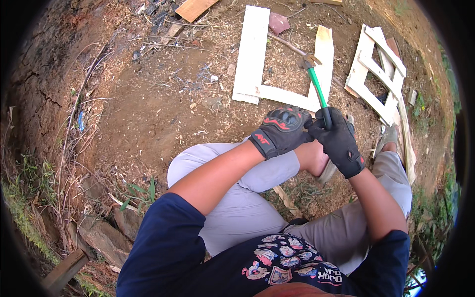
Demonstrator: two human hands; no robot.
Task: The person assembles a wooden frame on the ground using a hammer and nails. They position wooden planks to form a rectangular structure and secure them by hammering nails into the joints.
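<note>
A hammer [317, 85] with a green shaft and black grip points away from me, its metal head [309, 62] over the far ground. My right hand [342, 143], in a black glove, is closed around the grip. Close beside it, my left hand [286, 127] in a matching glove with red trim is curled, its fingertips meeting the right hand; whatever they may hold is hidden. Just beyond both hands lies a U-shaped frame of pale boards, with a wide left board [251, 54], a crosspiece [284, 95] and a right board [324, 54].
Another assembly of pale boards [368, 64] lies at the far right, near my foot. A reddish flat piece [279, 23] and a brown board [195, 9] lie at the far side. Wood chips and twigs litter the dirt. Stones [104, 237] and a wooden post [64, 271] are at lower left.
</note>
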